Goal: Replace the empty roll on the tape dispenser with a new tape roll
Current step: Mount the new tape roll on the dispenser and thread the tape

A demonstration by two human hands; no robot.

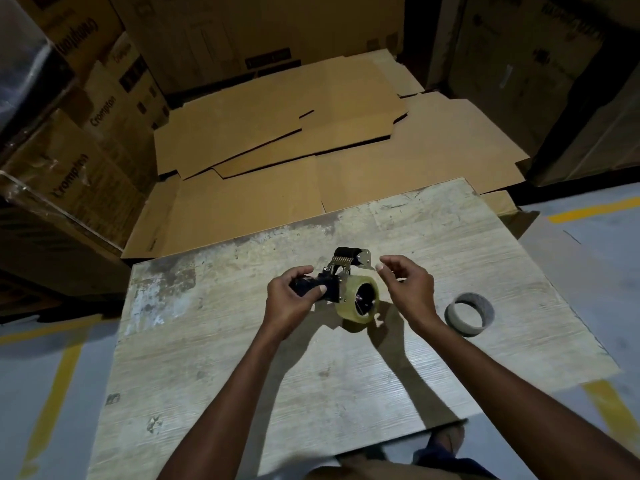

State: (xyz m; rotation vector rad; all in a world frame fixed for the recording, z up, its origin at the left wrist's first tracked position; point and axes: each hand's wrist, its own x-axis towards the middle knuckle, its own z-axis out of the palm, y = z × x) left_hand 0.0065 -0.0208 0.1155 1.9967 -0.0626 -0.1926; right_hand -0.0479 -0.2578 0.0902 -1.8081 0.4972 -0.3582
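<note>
- Left grip (294, 301) clamps the dispenser (332, 285) handle, over the table (242, 375).
- New roll (353, 317) already mounted.
- Right grip (408, 289) curled by the tape end; pinching, I cannot tell. Threading probably remains.
- Old core (464, 327) lies on the table, well apart.

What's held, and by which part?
Left hand grips the tape dispenser by its black handle. Right hand is at the cutter end; a pinch on tape cannot be told.

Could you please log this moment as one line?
left hand: grips dispenser | new tape roll: mounted on it | right hand: by roller, grip unclear | empty roll: on table
</note>
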